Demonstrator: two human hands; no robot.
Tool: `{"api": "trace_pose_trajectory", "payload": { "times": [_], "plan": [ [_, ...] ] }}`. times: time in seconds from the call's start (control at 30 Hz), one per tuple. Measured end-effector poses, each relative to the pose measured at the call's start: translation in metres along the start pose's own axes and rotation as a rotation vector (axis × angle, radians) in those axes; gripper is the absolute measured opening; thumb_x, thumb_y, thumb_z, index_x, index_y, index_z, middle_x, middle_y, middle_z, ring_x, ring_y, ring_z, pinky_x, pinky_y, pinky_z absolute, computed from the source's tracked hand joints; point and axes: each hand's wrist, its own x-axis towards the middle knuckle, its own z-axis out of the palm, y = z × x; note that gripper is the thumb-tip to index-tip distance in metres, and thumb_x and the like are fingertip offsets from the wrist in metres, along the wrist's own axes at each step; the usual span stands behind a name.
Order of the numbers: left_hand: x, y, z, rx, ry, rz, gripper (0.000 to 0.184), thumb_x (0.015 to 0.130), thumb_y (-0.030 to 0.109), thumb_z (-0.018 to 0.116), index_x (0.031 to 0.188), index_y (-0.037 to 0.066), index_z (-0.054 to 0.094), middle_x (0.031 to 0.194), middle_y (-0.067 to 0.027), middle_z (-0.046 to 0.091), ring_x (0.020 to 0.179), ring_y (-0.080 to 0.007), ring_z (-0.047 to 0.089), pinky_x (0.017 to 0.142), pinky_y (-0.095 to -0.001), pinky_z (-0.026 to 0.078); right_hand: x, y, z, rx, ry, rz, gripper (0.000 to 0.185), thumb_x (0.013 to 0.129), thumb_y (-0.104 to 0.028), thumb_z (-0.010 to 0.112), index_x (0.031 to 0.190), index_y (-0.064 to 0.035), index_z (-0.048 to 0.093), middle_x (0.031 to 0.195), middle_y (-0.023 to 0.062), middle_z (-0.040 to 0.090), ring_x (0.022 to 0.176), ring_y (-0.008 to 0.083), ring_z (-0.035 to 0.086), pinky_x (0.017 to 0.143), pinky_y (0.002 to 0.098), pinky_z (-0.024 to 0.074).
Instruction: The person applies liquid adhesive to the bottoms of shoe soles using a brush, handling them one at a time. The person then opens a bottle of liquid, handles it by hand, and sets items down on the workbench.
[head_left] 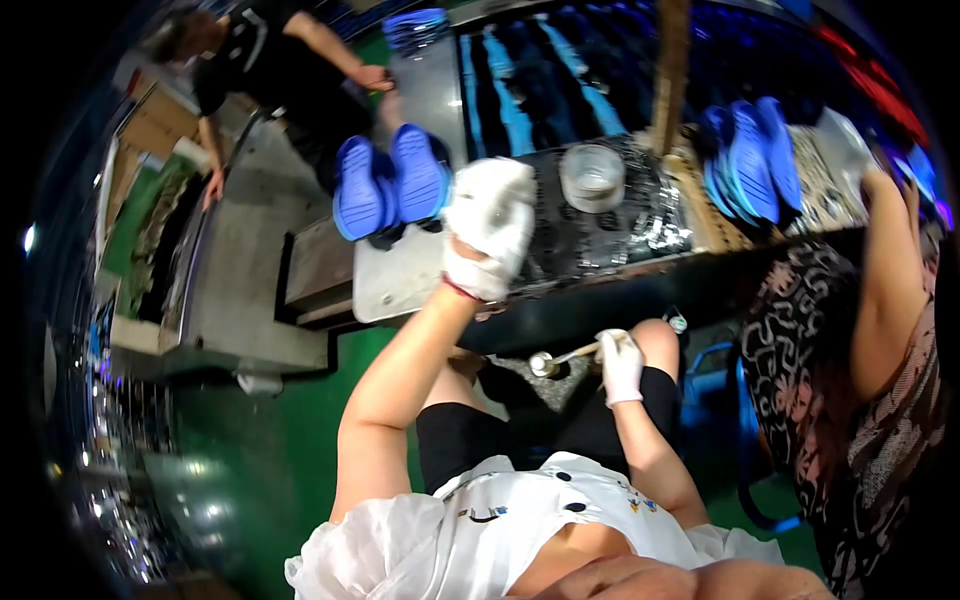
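My left hand (pixel 488 225), in a white glove, is raised over the bench edge, just right of a pair of blue shoe soles (pixel 418 172). Blur smears its fingers, so I cannot tell whether they hold anything. Low over my lap, my right hand (pixel 621 365), also gloved in white, grips a brush (pixel 586 351) by its light handle. The brush's far end points left at a small round container (pixel 543 365) between my knees. More blue soles (pixel 362 190) stand beside the first ones, on the bench's left part.
A clear tub (pixel 592 178) sits on the dark, shiny bench covering (pixel 560 235). Blue soles (pixel 752 160) lean right of a wooden post (pixel 671 75). Beyond is a dark surface with light-blue strips (pixel 510 95). A co-worker (pixel 285 80) stands back left; another person (pixel 840 380) is close on my right.
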Motion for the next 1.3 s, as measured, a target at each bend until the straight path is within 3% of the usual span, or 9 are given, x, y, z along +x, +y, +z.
{"api": "trace_pose_trajectory", "payload": {
  "times": [0.2, 0.27, 0.4, 0.53, 0.57, 0.73, 1.0, 1.13, 1.3],
  "plan": [
    [-0.049, -0.133, -0.118, 0.542, 0.149, -1.103, 0.058, 0.083, 0.039, 0.062, 0.127, 0.002, 0.049, 0.123, -0.0217, 0.053, 0.110, -0.0353, 0.054, 0.094, -0.0414, 0.043, -0.005, 0.000, 0.004, 0.150, -0.030, -0.015, 0.011, 0.088, -0.013, 0.058, 0.084, -0.0042, 0.062, 0.064, 0.0031, 0.057, 0.058, 0.0094, 0.054, 0.056, 0.0244, 0.0443],
    [-0.044, -0.138, -0.143, 0.510, -0.216, -1.356, 0.058, 0.082, 0.042, 0.061, 0.124, 0.002, 0.053, 0.122, -0.0216, 0.055, 0.110, -0.0317, 0.056, 0.092, -0.0402, 0.044, 0.000, 0.013, 0.004, 0.037, -0.001, -0.099, 0.013, 0.089, -0.015, 0.057, 0.085, -0.0035, 0.063, 0.068, 0.0038, 0.059, 0.061, 0.0106, 0.055, 0.059, 0.0257, 0.0454],
    [-0.054, -0.139, -0.149, 0.279, -0.070, -1.274, 0.051, 0.086, 0.042, 0.060, 0.116, 0.001, 0.058, 0.113, -0.0149, 0.061, 0.097, -0.0285, 0.062, 0.088, -0.0363, 0.047, -0.005, -0.006, 0.005, -0.011, -0.041, 0.005, 0.016, 0.089, -0.017, 0.058, 0.088, -0.0018, 0.062, 0.069, 0.0033, 0.059, 0.063, 0.0114, 0.055, 0.061, 0.0265, 0.0461],
    [-0.063, -0.131, -0.149, -0.892, 0.577, -1.468, 0.010, 0.087, 0.014, 0.064, 0.090, 0.007, 0.058, 0.091, -0.0053, 0.061, 0.079, -0.0171, 0.061, 0.065, -0.0276, 0.053, -0.008, -0.005, 0.004, -0.047, -0.073, -0.119, 0.013, 0.090, -0.014, 0.057, 0.091, -0.0020, 0.062, 0.073, 0.0023, 0.059, 0.063, 0.0093, 0.054, 0.060, 0.0242, 0.0448],
    [-0.074, -0.126, -0.141, -1.071, 0.702, -1.432, 0.019, 0.089, 0.019, 0.063, 0.102, 0.007, 0.057, 0.091, -0.0075, 0.061, 0.080, -0.0166, 0.060, 0.065, -0.0307, 0.052, -0.007, 0.005, 0.004, -0.056, -0.066, -0.179, 0.012, 0.090, -0.013, 0.058, 0.092, -0.0023, 0.062, 0.076, 0.0020, 0.060, 0.062, 0.0084, 0.053, 0.058, 0.0234, 0.0436],
    [-0.089, -0.017, -0.135, -0.779, 0.628, -1.111, 0.026, 0.082, 0.005, 0.069, 0.104, 0.005, 0.055, 0.096, -0.0027, 0.061, 0.079, -0.0112, 0.058, 0.069, -0.0282, 0.051, -0.021, -0.010, -0.003, -0.027, -0.082, -0.397, 0.010, 0.092, -0.010, 0.056, 0.096, -0.0025, 0.061, 0.080, 0.0001, 0.057, 0.068, 0.0059, 0.051, 0.062, 0.0205, 0.0422],
    [-0.095, 0.074, -0.115, -0.571, 0.652, -1.229, 0.046, 0.079, 0.004, 0.071, 0.117, 0.003, 0.046, 0.087, -0.0047, 0.061, 0.063, -0.0092, 0.057, 0.054, -0.0225, 0.047, -0.088, -0.194, -0.001, 0.289, -0.155, -0.590, 0.016, 0.087, 0.004, 0.047, 0.099, 0.0051, 0.057, 0.087, 0.0076, 0.059, 0.063, 0.0075, 0.053, 0.059, 0.0199, 0.0430],
    [-0.094, 0.093, -0.114, -0.545, 0.521, -1.298, 0.040, 0.078, 0.003, 0.071, 0.112, 0.004, 0.048, 0.084, -0.0037, 0.060, 0.061, -0.0083, 0.056, 0.053, -0.0220, 0.046, -0.080, -0.210, 0.010, 0.064, -0.144, -0.989, 0.023, 0.073, 0.012, 0.058, 0.095, 0.0032, 0.058, 0.073, 0.0124, 0.061, 0.052, 0.0148, 0.055, 0.047, 0.0244, 0.0430],
    [-0.102, 0.092, -0.110, -0.525, 0.507, -1.219, 0.036, 0.078, 0.002, 0.071, 0.107, 0.003, 0.051, 0.082, -0.0036, 0.061, 0.061, -0.0083, 0.056, 0.054, -0.0220, 0.046, -0.082, -0.218, 0.009, -0.088, -0.148, -1.012, 0.025, 0.068, 0.013, 0.062, 0.090, 0.0007, 0.060, 0.071, 0.0110, 0.061, 0.054, 0.0191, 0.054, 0.049, 0.0277, 0.0425]
  ]
}}
